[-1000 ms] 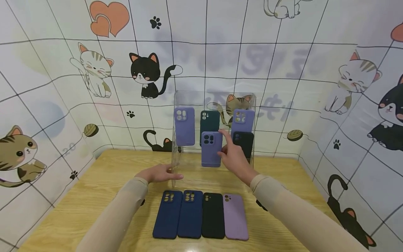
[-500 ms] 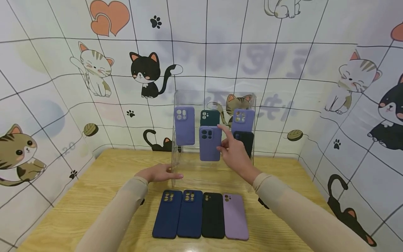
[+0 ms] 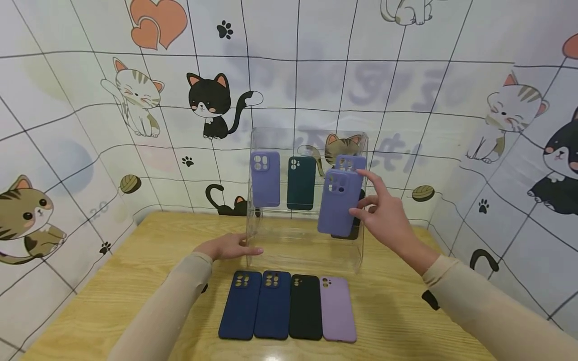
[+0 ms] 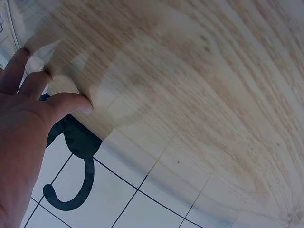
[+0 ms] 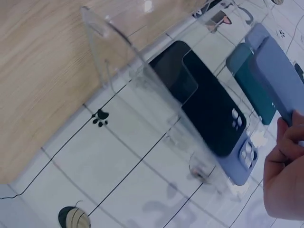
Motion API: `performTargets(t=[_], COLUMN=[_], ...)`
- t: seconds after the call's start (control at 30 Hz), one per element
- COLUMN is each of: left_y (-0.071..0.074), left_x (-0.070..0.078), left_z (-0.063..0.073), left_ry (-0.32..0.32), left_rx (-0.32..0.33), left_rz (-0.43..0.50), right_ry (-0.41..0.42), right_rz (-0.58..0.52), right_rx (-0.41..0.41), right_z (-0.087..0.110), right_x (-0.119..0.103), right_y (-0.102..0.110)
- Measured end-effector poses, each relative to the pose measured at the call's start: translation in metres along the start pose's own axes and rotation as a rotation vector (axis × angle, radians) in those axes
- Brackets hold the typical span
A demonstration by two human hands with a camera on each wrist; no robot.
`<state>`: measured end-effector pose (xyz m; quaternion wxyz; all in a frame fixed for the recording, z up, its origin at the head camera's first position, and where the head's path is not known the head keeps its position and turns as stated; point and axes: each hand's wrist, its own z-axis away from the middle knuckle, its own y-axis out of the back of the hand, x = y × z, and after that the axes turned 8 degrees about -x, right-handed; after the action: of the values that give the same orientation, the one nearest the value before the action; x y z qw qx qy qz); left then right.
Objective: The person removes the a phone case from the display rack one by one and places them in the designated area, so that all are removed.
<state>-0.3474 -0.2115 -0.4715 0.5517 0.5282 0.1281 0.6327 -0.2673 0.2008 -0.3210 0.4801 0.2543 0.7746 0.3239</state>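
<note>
My right hand (image 3: 384,213) pinches a lavender-blue phone case (image 3: 334,205) along its right edge. The case is tilted and overlaps the lower right of a clear display rack (image 3: 289,235) in the head view. Behind it, a black phone case (image 5: 213,114) and another lavender-blue case (image 3: 349,161) stand in the rack, partly covered. A dark green case (image 3: 300,183) stands mid-rack, and a further lavender-blue case (image 3: 265,179) at its left. My left hand (image 3: 228,246) holds the rack's lower left side, thumb across the front edge, with several fingers (image 4: 71,103) spread on the outer side.
Along the wooden table (image 3: 149,260) in front of the rack lie a dark blue case (image 3: 239,308), another dark blue case (image 3: 273,308), a black case (image 3: 306,311) and a pale purple case (image 3: 337,311), side by side. A cat-patterned wall covering (image 3: 293,90) rises behind.
My right hand first lifts the lavender-blue case slightly, then carries it right, from before the dark green case to before the right-hand cases. My left hand stays at the rack's side.
</note>
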Motion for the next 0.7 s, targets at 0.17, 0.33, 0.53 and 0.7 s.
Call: performTargets(t=[0.17,0.33,0.53,0.7], left_y=[-0.001,-0.002,-0.001,-0.001], left_x=[-0.001,-0.001,0.001,0.001], left_z=[0.0,-0.001,0.0,0.002], left_ry=[-0.006,-0.017,-0.019,-0.016], left_rx=[0.009,0.012,0.003,0.003], left_rz=[-0.001,0.001,-0.002,0.001], right_ry=[-0.147,-0.284,-0.376,-0.442], right_rz=[-0.037,-0.101,-0.251,-0.367], right_rx=[-0.122,-0.333,-0.541,-0.669], right_z=[0.018,0.038,0.069,0.09], right_x=[0.017,0.044,0.077,0.096], right_y=[0.025,0.035,0.021,0.003])
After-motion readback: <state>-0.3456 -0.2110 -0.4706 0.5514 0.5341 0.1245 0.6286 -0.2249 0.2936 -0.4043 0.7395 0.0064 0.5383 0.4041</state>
